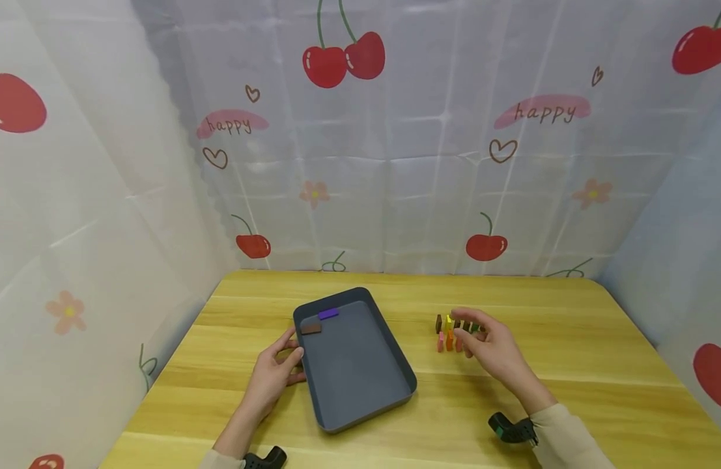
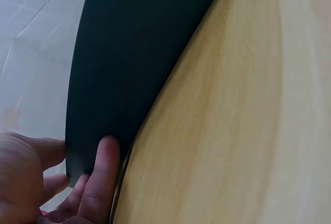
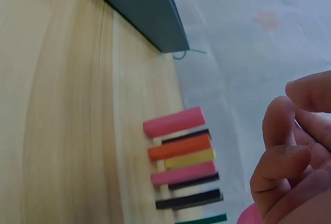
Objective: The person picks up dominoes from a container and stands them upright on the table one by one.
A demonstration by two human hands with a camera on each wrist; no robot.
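A dark grey rectangular tray (image 1: pixel 360 417) lies on the table, turned slightly. Inside near its far left corner are a purple block (image 1: pixel 328 313) and a brown block (image 1: pixel 311 329). My left hand (image 1: pixel 272 374) holds the tray's left wall, one finger pressing its outer face and others at the rim in the left wrist view. Over to the right, my right hand (image 1: pixel 492 345) hovers at two rows of small upright blocks, its fingers bent and nothing visible between them. A pink block (image 3: pixel 175 122), an orange block (image 3: pixel 179 147) and a yellow block (image 3: pixel 190 159) stand among dark ones.
The wooden table (image 1: pixel 454 417) ends at a white curtain (image 1: pixel 407 195) printed with cherries, which also closes both sides. A black wrist device (image 1: pixel 512 428) sits at the right sleeve, and another black device (image 1: pixel 265 458) at the left.
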